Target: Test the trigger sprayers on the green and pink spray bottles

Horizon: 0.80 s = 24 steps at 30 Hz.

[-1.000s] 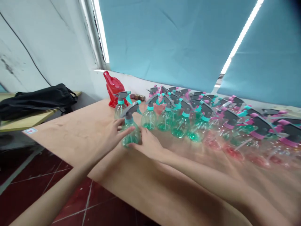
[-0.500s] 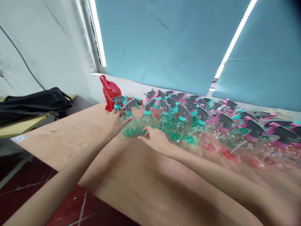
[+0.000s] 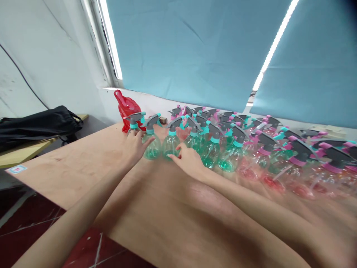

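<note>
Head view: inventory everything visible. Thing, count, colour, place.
Teal-trimmed spray bottles: at least six, green-tinted, grey heads, mostly front left of group
Pink-trimmed spray bottles: many, overlapping, clear to pinkish, right and back
Wooden table: one, light brown, under bottles
Sticker: one, white/blue/red, table's left corner
Plastic bag: one, red, back left
Small block: one visible, brown, back of table
Sheeting: count unclear, blue, background
Long bag: one, black, far left
Bench: one, yellowish, under long bag
Cable: one, black, left wall
Floor: tiled, red, lower left
Left hand: one, bare, beside leftmost bottles
Right hand: one, bare, before teal-trimmed bottles

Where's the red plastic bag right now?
In the head view, the red plastic bag sits left of centre on the table, just behind the leftmost spray bottle.
</note>
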Tool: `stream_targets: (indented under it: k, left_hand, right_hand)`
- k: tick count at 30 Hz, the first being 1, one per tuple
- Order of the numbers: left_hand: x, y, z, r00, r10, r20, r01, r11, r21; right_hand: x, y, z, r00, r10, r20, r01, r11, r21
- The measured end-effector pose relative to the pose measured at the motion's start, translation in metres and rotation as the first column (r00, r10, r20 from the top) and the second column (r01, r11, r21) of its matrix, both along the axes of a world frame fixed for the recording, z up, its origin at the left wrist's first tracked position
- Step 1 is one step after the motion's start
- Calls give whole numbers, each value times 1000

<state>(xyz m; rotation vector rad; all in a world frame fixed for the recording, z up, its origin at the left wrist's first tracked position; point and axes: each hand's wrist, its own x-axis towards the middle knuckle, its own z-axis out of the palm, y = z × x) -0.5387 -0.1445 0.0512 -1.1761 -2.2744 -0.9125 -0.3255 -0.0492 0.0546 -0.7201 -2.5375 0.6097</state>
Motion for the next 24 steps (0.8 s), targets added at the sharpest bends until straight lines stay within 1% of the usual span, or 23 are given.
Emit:
stream_targets:
  k: [3, 9, 13, 17, 19, 21, 22, 24]
  left_hand:
    - [0, 5, -2, 1000, -5, -19, 5, 1000, 10]
    - [3, 13, -4, 1000, -6, -24, 8, 999, 49]
    - [4, 10, -7, 1000, -22, -1, 22, 997, 69]
    - [9, 0, -9, 1000, -8, 16, 6, 993, 114]
    - [17, -6, -8, 1000, -2, 21, -1, 992, 129]
    - [32, -10, -6, 999, -26, 19, 23, 991, 133]
    - [42, -11, -4, 999, -51, 17, 49, 991, 127]
    - [66, -10, -1, 989, -146, 27, 144, 987, 69]
  right_hand:
    - [-4, 2, 0, 999, -31, -25, 31, 999, -27]
    - [-10, 4, 1, 998, -24, -62, 21, 998, -56]
    - [8, 17, 1, 995, -32, -91, 28, 998, -55]
    - [33, 40, 1, 990, -85, -113, 77, 994, -78]
    - [40, 51, 3, 985, -118, -122, 107, 990, -95]
    - [43, 58, 5, 983, -134, -127, 122, 987, -102]
    - [45, 60, 7, 983, -136, -127, 123, 987, -99]
    - [51, 61, 9, 983, -132, -126, 122, 989, -83]
